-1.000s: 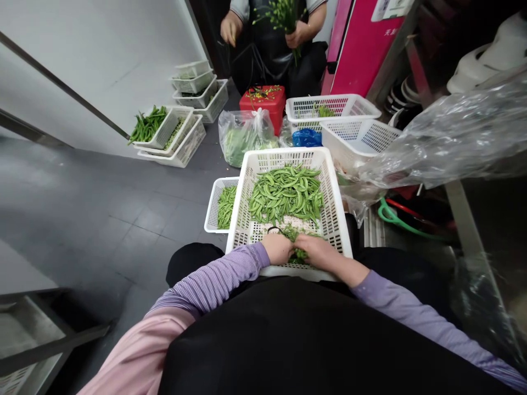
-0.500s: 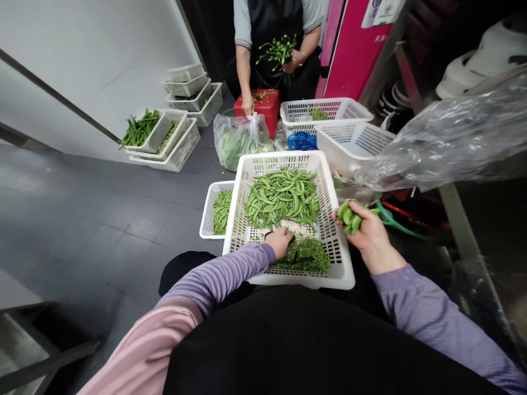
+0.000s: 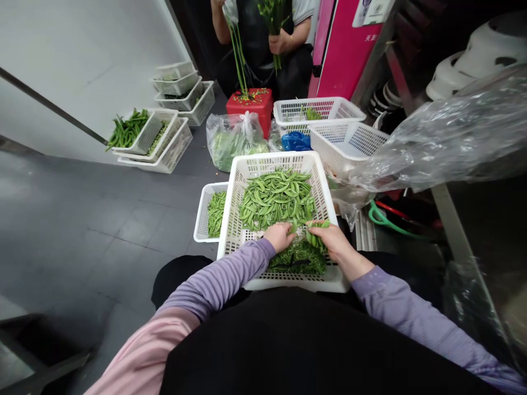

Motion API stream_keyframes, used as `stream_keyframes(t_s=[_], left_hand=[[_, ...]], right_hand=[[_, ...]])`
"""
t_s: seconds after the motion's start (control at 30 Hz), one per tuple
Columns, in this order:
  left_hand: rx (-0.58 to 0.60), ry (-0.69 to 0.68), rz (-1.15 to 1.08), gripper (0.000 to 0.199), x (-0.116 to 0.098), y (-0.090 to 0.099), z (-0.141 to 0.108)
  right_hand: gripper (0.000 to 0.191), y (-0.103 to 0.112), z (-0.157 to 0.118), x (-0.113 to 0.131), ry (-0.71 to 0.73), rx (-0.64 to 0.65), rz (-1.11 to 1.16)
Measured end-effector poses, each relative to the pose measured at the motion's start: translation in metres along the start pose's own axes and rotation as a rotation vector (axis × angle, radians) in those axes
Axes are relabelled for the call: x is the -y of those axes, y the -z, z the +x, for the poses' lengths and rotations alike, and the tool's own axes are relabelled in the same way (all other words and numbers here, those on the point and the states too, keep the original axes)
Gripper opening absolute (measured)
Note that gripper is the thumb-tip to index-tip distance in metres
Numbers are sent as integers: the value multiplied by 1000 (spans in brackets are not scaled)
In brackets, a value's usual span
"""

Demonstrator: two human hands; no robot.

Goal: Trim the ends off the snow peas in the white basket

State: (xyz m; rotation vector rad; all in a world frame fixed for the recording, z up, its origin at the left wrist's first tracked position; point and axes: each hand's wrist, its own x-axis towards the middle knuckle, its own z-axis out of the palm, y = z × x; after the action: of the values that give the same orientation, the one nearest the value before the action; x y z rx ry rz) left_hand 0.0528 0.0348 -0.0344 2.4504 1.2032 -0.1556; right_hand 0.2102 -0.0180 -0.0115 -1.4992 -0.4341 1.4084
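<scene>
Both my hands are over the large white basket (image 3: 329, 203) on my lap. My left hand (image 3: 280, 237) is closed, with a green pea pod (image 3: 293, 226) at its fingertips. Several more pea pods (image 3: 316, 237) are gripped in my right hand (image 3: 335, 241), just to the right of the left one. Flat green pea pods (image 3: 278, 200) fill the far part of the basket. A heap of thin green trimmings (image 3: 302, 251) lies in the near part, below my hands. On that heap is a slim black thing (image 3: 294, 264) that I cannot make out.
A smaller white basket (image 3: 201, 219) with green pods stands on the floor at left. Ahead are a clear bag (image 3: 234, 140) of greens, a red stool (image 3: 261, 112) and white baskets (image 3: 349, 140). Behind the stool, a person (image 3: 263, 49) holds long green stems. Plastic sheeting (image 3: 436, 137) hangs at right.
My right hand has moved left with its pods, from outside the rim to over the basket. My left hand has risen slightly from the trimmings. The other person has let go of the bag and lifted stems.
</scene>
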Motion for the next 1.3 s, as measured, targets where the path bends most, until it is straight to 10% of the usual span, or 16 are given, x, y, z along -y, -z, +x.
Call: stream_keyframes(t_s=[0.27,0.47,0.67,0.87,1.07,1.3], left_hand=[[-29,-96,-14,28,-19,23,-43],[-20,38,-574,16,-19,40,-45],[107,270,-1080,11,-28,52,-45],[200,415,-1308,7,-14,33,-46],[299,579,-691,13,16,2,-57],[125,-63,-337,26,-1,43,-56]], right_hand=[[30,-10,-10,-10,248,189,-464],[14,-7,-19,-5,738,252,-917],[12,-6,-28,-2,851,264,-1034],[12,-7,-31,4,741,297,-769],[31,-2,-26,8,386,134,-502],[41,-3,-16,2,214,170,-258]])
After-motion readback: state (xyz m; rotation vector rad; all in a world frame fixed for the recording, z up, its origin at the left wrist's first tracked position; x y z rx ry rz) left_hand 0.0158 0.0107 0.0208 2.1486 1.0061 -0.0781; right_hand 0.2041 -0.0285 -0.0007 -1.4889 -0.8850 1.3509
